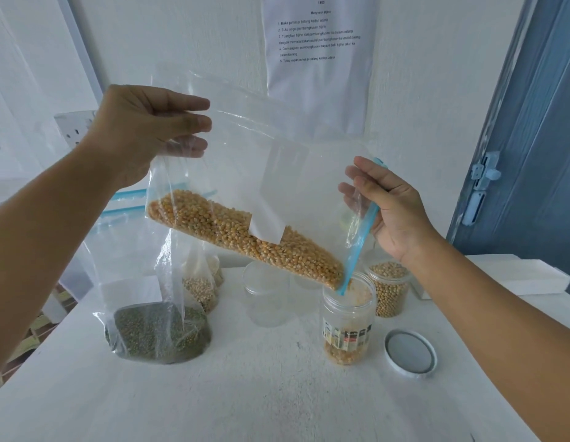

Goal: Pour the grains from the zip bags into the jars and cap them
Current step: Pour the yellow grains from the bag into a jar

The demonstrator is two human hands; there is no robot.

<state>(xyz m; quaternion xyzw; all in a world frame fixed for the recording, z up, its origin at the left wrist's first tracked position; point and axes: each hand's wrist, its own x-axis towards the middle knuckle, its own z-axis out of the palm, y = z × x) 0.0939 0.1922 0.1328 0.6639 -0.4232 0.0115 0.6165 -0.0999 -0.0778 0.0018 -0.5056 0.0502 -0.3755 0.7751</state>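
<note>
Fingers: my left hand [143,129] and right hand [392,205] pinched the popcorn-kernel zip bag [245,231].
Risk: I judged kernels could overshoot the jar [347,317] if tilted further.

On the far wall we see a printed sheet [318,59] headed "1403", with a title and five numbered lines below it, the first starting "Buka penutup balang kedap udara". We cannot read the small label [346,336] on the near jar [346,320].
</note>
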